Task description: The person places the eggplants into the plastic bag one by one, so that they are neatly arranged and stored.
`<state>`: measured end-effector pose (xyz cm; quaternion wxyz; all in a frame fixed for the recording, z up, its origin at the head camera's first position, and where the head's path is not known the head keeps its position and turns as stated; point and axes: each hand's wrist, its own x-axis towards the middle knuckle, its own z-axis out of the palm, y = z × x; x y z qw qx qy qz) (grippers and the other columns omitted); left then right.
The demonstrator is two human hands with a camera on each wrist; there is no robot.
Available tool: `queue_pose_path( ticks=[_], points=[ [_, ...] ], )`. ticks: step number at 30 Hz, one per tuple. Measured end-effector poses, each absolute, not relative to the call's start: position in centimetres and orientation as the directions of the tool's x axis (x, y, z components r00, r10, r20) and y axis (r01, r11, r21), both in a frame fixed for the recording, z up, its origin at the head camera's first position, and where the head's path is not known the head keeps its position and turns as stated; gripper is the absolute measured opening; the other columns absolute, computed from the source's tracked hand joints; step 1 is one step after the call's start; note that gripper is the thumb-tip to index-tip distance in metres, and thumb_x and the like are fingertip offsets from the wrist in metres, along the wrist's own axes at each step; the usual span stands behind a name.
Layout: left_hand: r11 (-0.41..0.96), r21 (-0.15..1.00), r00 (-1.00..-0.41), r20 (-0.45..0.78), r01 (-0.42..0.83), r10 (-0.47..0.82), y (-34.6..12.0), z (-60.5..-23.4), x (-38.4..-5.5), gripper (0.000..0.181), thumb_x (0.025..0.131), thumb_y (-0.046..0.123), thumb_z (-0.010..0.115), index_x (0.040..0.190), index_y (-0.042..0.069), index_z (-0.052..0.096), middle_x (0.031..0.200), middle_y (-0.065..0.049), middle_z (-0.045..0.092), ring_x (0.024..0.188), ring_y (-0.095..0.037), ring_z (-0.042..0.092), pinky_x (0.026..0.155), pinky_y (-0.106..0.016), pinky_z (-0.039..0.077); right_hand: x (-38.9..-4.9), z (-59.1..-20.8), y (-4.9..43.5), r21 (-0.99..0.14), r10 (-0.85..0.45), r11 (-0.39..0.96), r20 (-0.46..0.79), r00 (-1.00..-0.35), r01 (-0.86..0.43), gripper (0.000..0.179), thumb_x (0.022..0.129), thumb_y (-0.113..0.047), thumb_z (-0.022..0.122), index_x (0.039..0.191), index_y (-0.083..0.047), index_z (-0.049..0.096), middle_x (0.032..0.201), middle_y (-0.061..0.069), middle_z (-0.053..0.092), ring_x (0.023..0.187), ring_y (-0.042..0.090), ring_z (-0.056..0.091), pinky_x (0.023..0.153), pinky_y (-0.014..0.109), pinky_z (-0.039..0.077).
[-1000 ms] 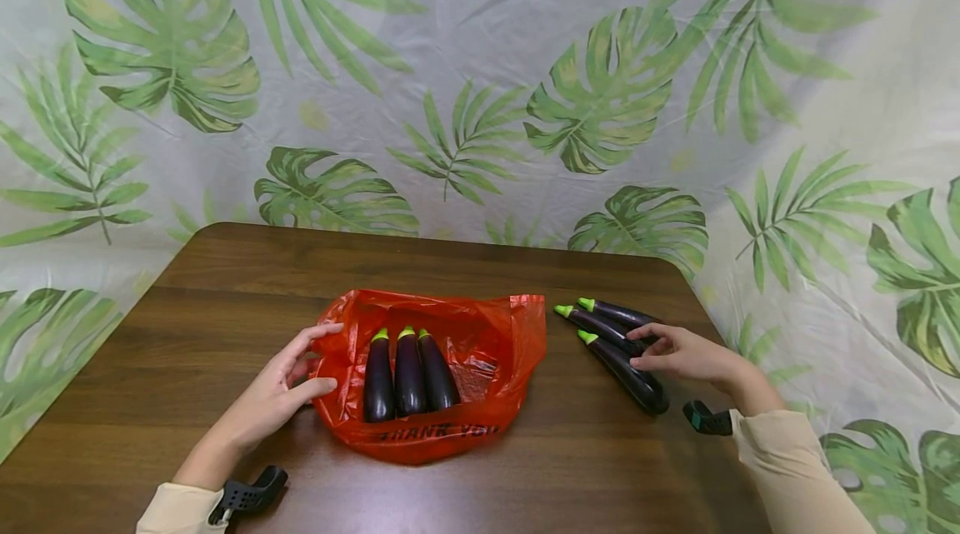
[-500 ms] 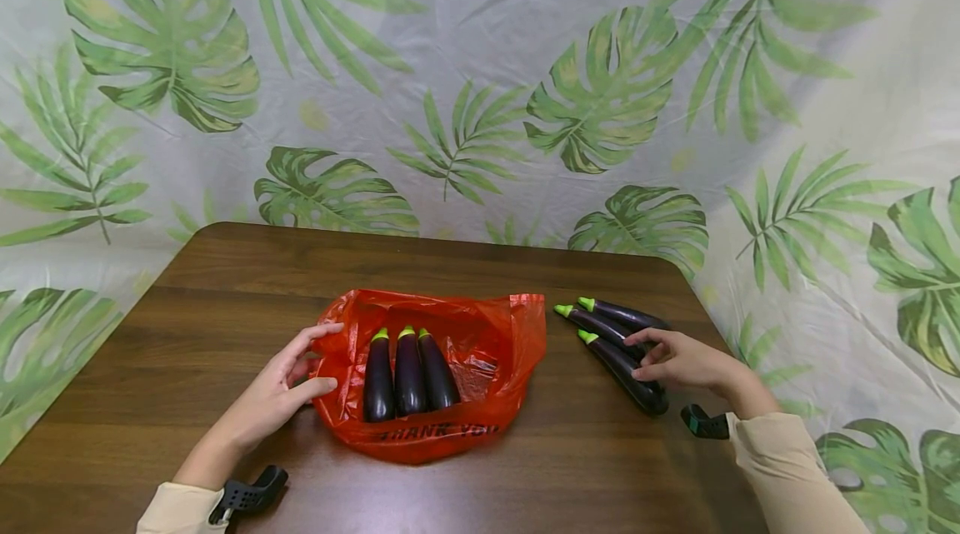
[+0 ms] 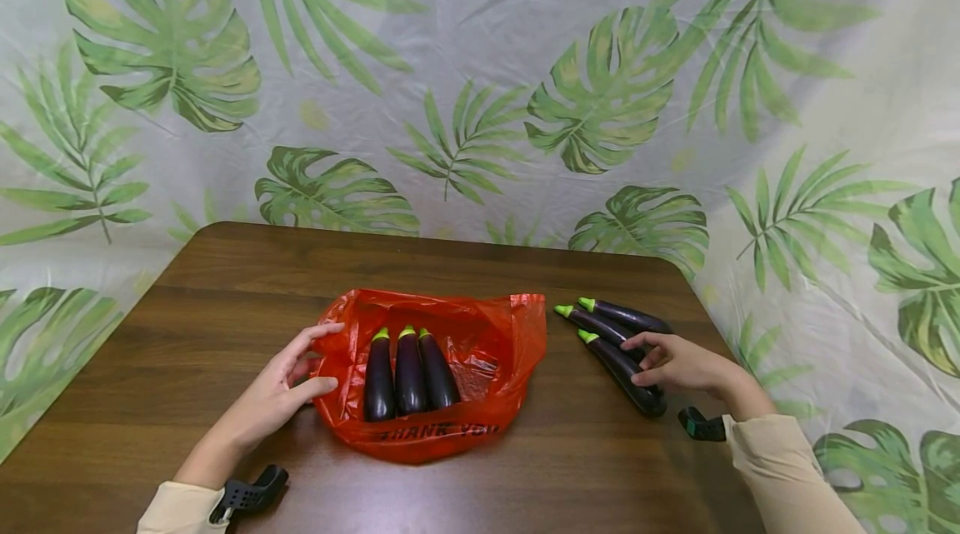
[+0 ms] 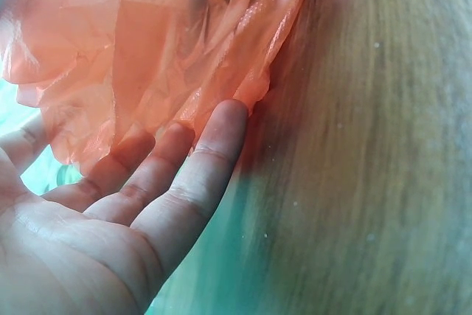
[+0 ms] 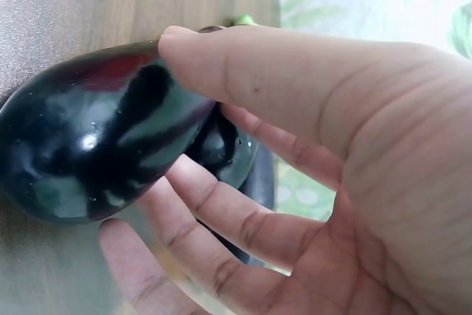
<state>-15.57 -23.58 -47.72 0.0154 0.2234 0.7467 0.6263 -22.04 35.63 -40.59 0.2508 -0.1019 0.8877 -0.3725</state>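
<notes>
A red plastic bag [image 3: 525, 351] lies with its mouth spread, three dark eggplants [image 3: 410, 376] side by side inside. My left hand [image 3: 273, 388] is at the bag's left edge. In the left wrist view its fairly straight fingers [image 4: 210, 149] touch the thin plastic from outside. To the right, my right hand [image 3: 686, 363] holds the nearest of three loose eggplants [image 3: 617, 367] near its thick end. In the right wrist view the thumb [image 5: 221, 64] lies along this eggplant [image 5: 88, 138] and the fingers reach around its other side.
The two other loose eggplants lie just behind the held one: a middle eggplant [image 3: 600, 326] and a back eggplant [image 3: 626, 315]. Everything rests on a brown wooden table [image 3: 247, 276]. A leaf-printed cloth [image 3: 480, 101] hangs behind the table and at its right.
My right hand has shifted slightly down and left onto the nearest loose eggplant, whose thick end has moved a little left. The left hand and the bag have stayed put.
</notes>
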Motion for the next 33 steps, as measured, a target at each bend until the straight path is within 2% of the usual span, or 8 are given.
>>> queue_pose_path(
  ticks=[8, 19, 27, 33],
  points=[
    [0.114, 0.945, -0.902, 0.25, 0.306, 0.352, -23.58, -47.69, -15.47, 0.061, 0.104, 0.005, 0.063, 0.159, 0.003, 0.037, 0.139, -0.032, 0.051, 0.113, -0.013, 0.071, 0.086, -0.031, 0.065, -21.99, -40.62, 35.31, -0.698, -0.389, 0.716, -0.365, -0.846, -0.028, 0.059, 0.098, -0.012, 0.076, 0.148, 0.005, 0.05, 0.107, 0.015, 0.06, 0.064, 0.011, 0.046, 0.06, 0.027, 0.043],
    [0.109, 0.943, -0.897, 0.259, 0.315, 0.357, -23.61, -47.64, -15.43, 0.06, 0.104, 0.004, 0.063, 0.159, 0.002, 0.037, 0.136, -0.033, 0.053, 0.112, -0.015, 0.072, 0.086, -0.031, 0.065, -21.74, -40.48, 34.94, -0.685, -0.369, 0.729, -0.378, -0.849, -0.012, 0.06, 0.097, -0.013, 0.078, 0.147, 0.004, 0.051, 0.109, 0.016, 0.059, 0.072, 0.016, 0.052, 0.063, 0.028, 0.047],
    [0.109, 0.943, -0.897, 0.257, 0.314, 0.359, -23.6, -47.53, -15.4, 0.06, 0.104, 0.004, 0.063, 0.159, 0.002, 0.037, 0.138, -0.031, 0.052, 0.113, -0.014, 0.071, 0.087, -0.031, 0.065, -21.61, -40.56, 34.94, -0.685, -0.353, 0.728, -0.395, -0.848, 0.017, 0.061, 0.097, -0.014, 0.078, 0.148, 0.002, 0.05, 0.114, 0.018, 0.061, 0.087, 0.023, 0.057, 0.07, 0.034, 0.052],
    [0.112, 0.944, -0.899, 0.254, 0.311, 0.356, -23.6, -47.47, -15.37, 0.06, 0.104, 0.005, 0.063, 0.159, 0.003, 0.038, 0.137, -0.031, 0.052, 0.113, -0.013, 0.071, 0.086, -0.031, 0.065, -21.57, -40.63, 34.94, -0.689, -0.367, 0.725, -0.404, -0.838, 0.015, 0.063, 0.097, -0.016, 0.078, 0.149, 0.002, 0.048, 0.112, 0.016, 0.062, 0.09, 0.024, 0.061, 0.075, 0.039, 0.057]
  ],
)
